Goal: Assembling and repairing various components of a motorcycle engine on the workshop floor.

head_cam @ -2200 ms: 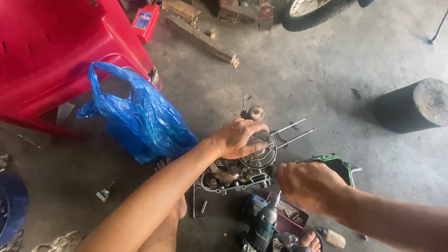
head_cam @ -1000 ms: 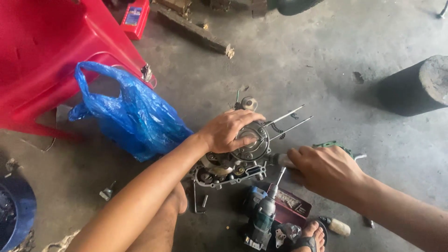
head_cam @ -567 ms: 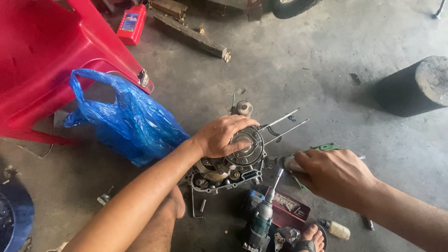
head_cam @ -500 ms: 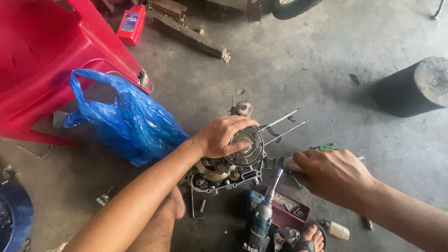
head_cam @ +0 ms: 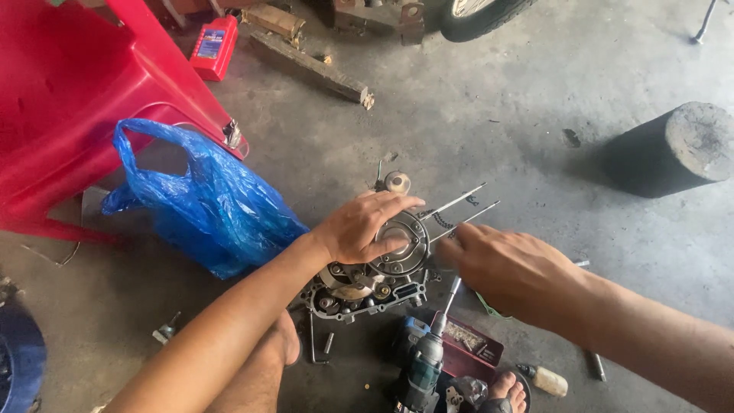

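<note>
Resting flat on the grey metal engine crankcase (head_cam: 375, 271), the left hand (head_cam: 359, 227) spreads its fingers over the round cover, pressing rather than gripping. The crankcase lies on the concrete floor (head_cam: 489, 115) at centre, two long steel studs (head_cam: 459, 210) projecting toward 2 o'clock. The right hand (head_cam: 508, 268), at 3 o'clock of the crankcase, hovers palm down, fingers loosely extended toward the studs, holding nothing visible. A blue plastic bag (head_cam: 202, 206) sits at 9 o'clock, a cordless drill (head_cam: 424, 363) at 6 o'clock, a dark concrete cylinder (head_cam: 673, 149) at 2 o'clock.
</note>
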